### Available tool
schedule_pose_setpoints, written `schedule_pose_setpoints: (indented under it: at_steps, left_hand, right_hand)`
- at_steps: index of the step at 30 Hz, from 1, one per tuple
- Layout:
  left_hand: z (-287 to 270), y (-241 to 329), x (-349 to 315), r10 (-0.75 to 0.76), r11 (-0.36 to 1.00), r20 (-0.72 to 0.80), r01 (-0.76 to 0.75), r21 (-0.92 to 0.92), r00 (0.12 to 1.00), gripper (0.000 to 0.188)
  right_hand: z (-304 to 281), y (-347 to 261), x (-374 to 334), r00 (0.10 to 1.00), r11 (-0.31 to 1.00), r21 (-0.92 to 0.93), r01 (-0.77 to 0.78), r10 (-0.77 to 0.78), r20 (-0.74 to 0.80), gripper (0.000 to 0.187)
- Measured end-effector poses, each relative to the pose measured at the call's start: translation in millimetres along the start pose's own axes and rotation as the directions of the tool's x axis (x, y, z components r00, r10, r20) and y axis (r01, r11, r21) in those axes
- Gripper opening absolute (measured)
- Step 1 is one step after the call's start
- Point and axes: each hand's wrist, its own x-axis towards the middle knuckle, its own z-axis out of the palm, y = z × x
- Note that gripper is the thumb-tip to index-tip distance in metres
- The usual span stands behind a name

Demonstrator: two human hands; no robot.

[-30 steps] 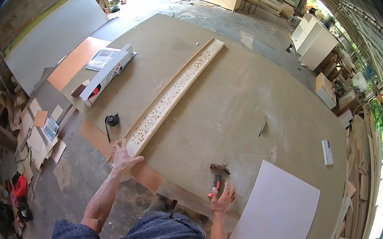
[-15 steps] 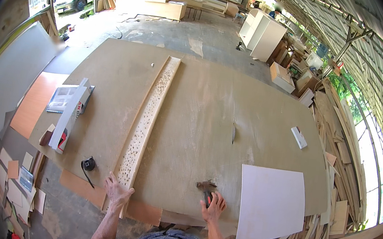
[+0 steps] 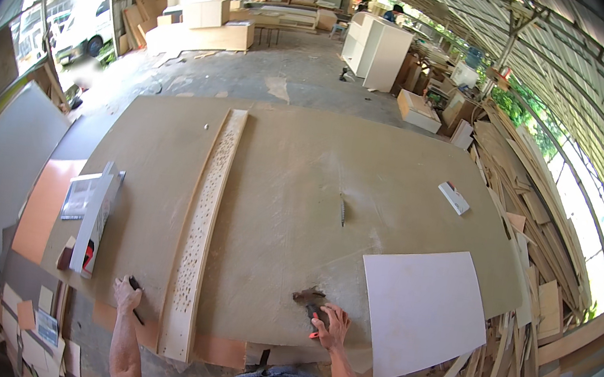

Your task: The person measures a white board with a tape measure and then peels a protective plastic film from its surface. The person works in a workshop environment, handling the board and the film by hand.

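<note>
At the near edge of the wide brown board surface (image 3: 406, 201), the right hand (image 3: 332, 326) rests at about five o'clock from the centre, fingers closed over the red handle of a small hammer (image 3: 310, 303) whose dark head lies on the board just beyond the knuckles. The left hand (image 3: 126, 293) sits at about seven o'clock, beside the near end of a long perforated wooden strip (image 3: 205, 210). Its fingers look curled on a thin dark pencil-like tool (image 3: 135, 299), though at this size it is hard to tell whether they truly grasp it or only lie on it.

The strip runs from the near edge up toward twelve o'clock. It looks light but long and thin, and the pierced pattern likely makes it whippy and easy to crack; it would be best lifted with both hands well apart, on its solid edges. The hammer looks compact and head-heavy, so a grip low on the handle suits it.

A white sheet (image 3: 423, 309) lies at four o'clock and a flat box (image 3: 92, 212) at nine o'clock.
</note>
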Motion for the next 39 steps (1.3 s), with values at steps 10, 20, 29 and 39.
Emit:
schedule_pose_setpoints:
  at_steps: [10,20,29,39]
  left_hand:
    - [-31,109,-56,-0.042,0.895,-0.523,-0.2,-0.398,0.852,0.055]
    - [-16,378,-266,0.422,-0.013,0.175,0.199,-0.98,0.89,0.047]
    - [9,423,-309,0.541,0.18,0.352,0.304,-0.936,0.764,0.033]
    - [-37,405,-223,0.611,0.13,0.134,0.067,-0.989,0.78,0.013]
  right_hand:
    - [-35,-8,32,0.988,0.98,0.124,0.155,-0.153,-0.026,0.062]
    - [-61,-124,70,0.802,0.828,0.363,0.426,-0.532,0.273,0.086]
    - [-89,-62,65,0.872,0.878,0.299,0.373,-0.442,0.21,0.054]
    - [-145,-8,117,0.898,0.904,-0.028,0.428,-0.421,0.129,0.039]
